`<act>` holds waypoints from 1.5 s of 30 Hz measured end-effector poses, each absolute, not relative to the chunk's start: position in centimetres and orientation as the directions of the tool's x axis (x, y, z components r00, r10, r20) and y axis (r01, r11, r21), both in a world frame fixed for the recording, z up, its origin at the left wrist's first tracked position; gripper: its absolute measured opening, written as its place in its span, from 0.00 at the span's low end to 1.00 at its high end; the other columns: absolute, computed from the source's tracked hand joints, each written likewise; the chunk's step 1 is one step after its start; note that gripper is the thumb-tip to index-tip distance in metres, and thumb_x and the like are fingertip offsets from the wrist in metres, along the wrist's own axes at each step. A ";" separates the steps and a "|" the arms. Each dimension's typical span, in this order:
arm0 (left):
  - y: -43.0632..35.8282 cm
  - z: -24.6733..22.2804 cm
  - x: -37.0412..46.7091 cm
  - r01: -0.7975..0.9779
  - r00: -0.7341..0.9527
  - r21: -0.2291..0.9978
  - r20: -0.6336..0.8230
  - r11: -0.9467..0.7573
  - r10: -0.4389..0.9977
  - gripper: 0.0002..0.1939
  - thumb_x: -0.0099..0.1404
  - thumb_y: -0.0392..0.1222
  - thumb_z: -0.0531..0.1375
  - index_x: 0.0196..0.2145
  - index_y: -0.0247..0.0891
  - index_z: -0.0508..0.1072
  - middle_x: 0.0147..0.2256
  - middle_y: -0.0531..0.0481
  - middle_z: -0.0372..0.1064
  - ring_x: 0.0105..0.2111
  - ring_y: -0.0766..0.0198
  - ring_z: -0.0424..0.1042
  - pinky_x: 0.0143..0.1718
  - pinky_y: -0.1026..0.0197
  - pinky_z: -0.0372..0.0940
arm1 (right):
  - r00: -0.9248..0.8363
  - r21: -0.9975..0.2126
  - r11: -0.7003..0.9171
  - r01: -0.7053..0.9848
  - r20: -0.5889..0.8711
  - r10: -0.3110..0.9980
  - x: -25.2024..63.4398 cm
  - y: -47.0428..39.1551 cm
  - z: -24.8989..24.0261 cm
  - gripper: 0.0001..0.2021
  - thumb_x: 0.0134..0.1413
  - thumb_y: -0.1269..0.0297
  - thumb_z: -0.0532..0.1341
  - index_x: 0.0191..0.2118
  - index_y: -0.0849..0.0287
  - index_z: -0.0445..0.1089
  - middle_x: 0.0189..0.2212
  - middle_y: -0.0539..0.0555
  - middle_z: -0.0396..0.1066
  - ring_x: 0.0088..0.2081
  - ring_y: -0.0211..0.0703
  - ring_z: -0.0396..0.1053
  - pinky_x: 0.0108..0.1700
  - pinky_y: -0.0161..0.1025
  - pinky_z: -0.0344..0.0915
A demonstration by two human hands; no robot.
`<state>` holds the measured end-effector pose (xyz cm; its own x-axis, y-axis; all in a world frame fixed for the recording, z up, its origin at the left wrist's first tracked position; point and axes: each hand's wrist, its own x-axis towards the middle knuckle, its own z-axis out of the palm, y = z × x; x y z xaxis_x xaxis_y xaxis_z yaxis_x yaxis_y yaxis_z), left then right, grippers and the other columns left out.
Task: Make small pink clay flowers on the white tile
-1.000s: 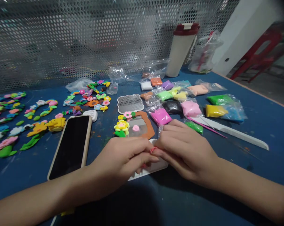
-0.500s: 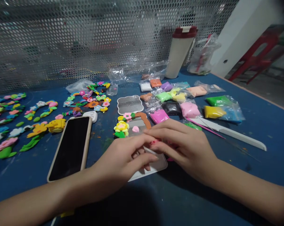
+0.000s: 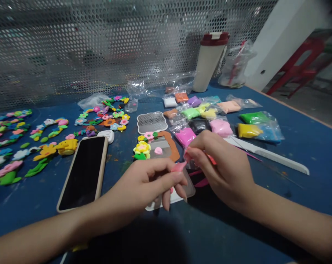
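A piece of pink modelling clay (image 3: 178,167) is stretched between my two hands. My left hand (image 3: 152,182) pinches one end between thumb and forefinger. The other end is in the fingertips of my right hand (image 3: 223,165), a little higher and to the right. Below the hands lies a small clear-and-white panel (image 3: 189,187), partly covered by my left fingers. Just beyond is a frame with a brown clay border (image 3: 170,141), a yellow clay flower (image 3: 142,147) and a small pink clay dab (image 3: 158,150).
A phone (image 3: 84,172) lies left of my hands, with many clay-flower pieces (image 3: 46,150) beyond it. Bagged clay (image 3: 222,127), a white comb (image 3: 278,157) and a tumbler (image 3: 210,62) are to the right. A perforated metal screen (image 3: 99,47) stands behind the table.
My hands were close together over the pink clay; they have drawn apart, and the clay now shows stretched between them. My right hand has tilted upward.
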<state>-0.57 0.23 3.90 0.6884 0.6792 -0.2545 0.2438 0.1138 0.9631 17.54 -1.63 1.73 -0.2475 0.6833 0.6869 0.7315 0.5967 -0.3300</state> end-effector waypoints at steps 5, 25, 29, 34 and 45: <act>0.6 3.4 -0.2 0.261 0.642 0.941 -0.335 0.214 0.690 0.02 0.60 0.38 0.59 0.32 0.38 0.71 0.22 0.57 0.68 0.18 0.72 0.66 0.18 0.72 0.58 | -0.239 -0.471 0.586 0.660 0.608 0.757 17.5 -1.4 1.6 0.04 0.60 0.67 0.56 0.33 0.59 0.64 0.27 0.51 0.68 0.30 0.39 0.65 0.31 0.35 0.59; 1.1 3.5 -0.5 0.356 0.666 0.934 -0.272 0.024 0.695 0.06 0.61 0.38 0.57 0.29 0.35 0.70 0.22 0.57 0.65 0.19 0.72 0.63 0.21 0.70 0.57 | -0.352 -0.622 0.525 0.580 0.390 0.851 16.8 -1.3 1.3 0.12 0.61 0.62 0.53 0.26 0.57 0.55 0.21 0.46 0.60 0.22 0.34 0.55 0.24 0.32 0.51; 0.7 3.8 -0.6 0.446 0.675 0.892 -0.275 -0.080 0.685 0.13 0.63 0.38 0.54 0.23 0.34 0.73 0.15 0.58 0.61 0.15 0.73 0.59 0.20 0.70 0.55 | -0.481 -0.528 0.631 0.569 0.409 0.776 16.7 -1.6 1.4 0.13 0.63 0.65 0.49 0.26 0.58 0.57 0.22 0.48 0.61 0.24 0.36 0.57 0.27 0.33 0.52; 0.5 4.0 -0.5 0.447 0.685 0.894 -0.347 0.006 0.640 0.17 0.65 0.43 0.54 0.23 0.34 0.75 0.12 0.60 0.55 0.13 0.73 0.55 0.19 0.70 0.53 | -0.399 -0.640 0.524 0.562 0.346 0.849 16.9 -1.1 1.5 0.14 0.62 0.67 0.49 0.24 0.57 0.53 0.20 0.45 0.55 0.22 0.34 0.53 0.25 0.32 0.50; 1.2 3.4 -0.9 0.330 0.723 0.912 -0.409 0.241 0.557 0.10 0.64 0.42 0.54 0.38 0.34 0.70 0.19 0.53 0.68 0.16 0.70 0.60 0.19 0.68 0.56 | -0.521 -0.216 0.692 0.689 0.516 0.680 17.9 -0.6 1.6 0.13 0.62 0.65 0.50 0.25 0.58 0.59 0.20 0.49 0.61 0.22 0.38 0.55 0.27 0.36 0.52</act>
<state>-0.88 1.23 3.38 0.7227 0.5572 -0.4091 0.3304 0.2414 0.9125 17.87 -0.56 1.56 -0.5208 0.6800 0.5162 0.6892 0.6917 -0.2159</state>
